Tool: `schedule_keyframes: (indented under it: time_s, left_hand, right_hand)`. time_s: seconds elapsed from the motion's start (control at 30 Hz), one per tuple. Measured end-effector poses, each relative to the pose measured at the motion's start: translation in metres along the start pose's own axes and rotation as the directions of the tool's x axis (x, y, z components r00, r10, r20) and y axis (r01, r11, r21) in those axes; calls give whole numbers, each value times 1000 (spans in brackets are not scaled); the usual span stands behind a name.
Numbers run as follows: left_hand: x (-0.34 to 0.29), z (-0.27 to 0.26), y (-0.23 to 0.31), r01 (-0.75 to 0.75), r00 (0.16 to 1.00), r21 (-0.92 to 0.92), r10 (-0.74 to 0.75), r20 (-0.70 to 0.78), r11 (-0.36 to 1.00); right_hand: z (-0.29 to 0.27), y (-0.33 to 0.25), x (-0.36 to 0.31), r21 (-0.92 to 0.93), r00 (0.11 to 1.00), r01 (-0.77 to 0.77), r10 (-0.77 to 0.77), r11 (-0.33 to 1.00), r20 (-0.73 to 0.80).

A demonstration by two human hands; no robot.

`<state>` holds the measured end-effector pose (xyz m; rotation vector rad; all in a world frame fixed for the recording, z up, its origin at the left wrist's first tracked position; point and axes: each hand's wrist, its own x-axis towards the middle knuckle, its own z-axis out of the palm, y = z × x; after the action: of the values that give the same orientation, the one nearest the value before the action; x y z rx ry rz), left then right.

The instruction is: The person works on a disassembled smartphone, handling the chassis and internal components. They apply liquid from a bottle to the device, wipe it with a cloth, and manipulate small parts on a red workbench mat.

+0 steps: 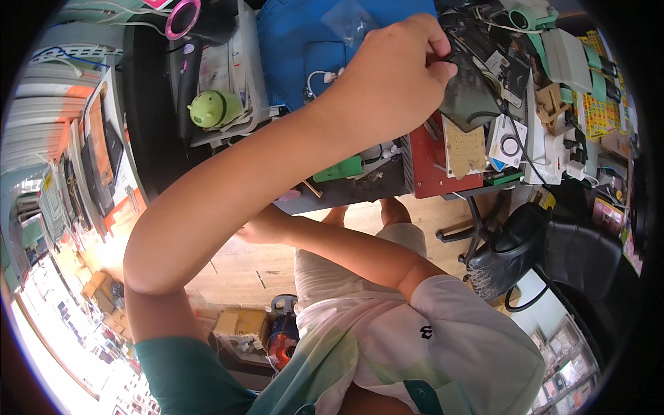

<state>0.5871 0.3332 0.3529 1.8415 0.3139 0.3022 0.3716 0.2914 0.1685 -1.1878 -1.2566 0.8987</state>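
My left arm reaches up and across to the right side of the bench. My left hand [408,69] is closed in a pinch, thumb against forefinger, on a black cable [454,57]. Under the fingertips is a dark, glossy flat piece [472,97] lying over the clutter. My right forearm crosses below the left one, and my right hand [266,225] is low, at the bench's front edge. My left forearm covers its fingers, so what it holds, if anything, is hidden.
A blue mat [283,48] covers the bench behind my left arm. Near it are a green pig-shaped object [214,108], a plastic bin [252,69] and a hair dryer [188,76]. A red box [425,166] stands at right, with a black chair [574,242] beyond.
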Motion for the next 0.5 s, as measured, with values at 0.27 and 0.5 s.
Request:
schedule_keyframes:
  time_s: [0.27,0.5]
  left_hand:
    - [11,-11,-5,-31,979,-54,41,197,998]
    - [15,-2,-17,-54,995,-30,57,78,998]
  right_hand:
    - [-126,-86,-81,-599,865,-334,-16,728,-502]
    - [-208,-116,-89,-660,673,-724,-6,203,-740]
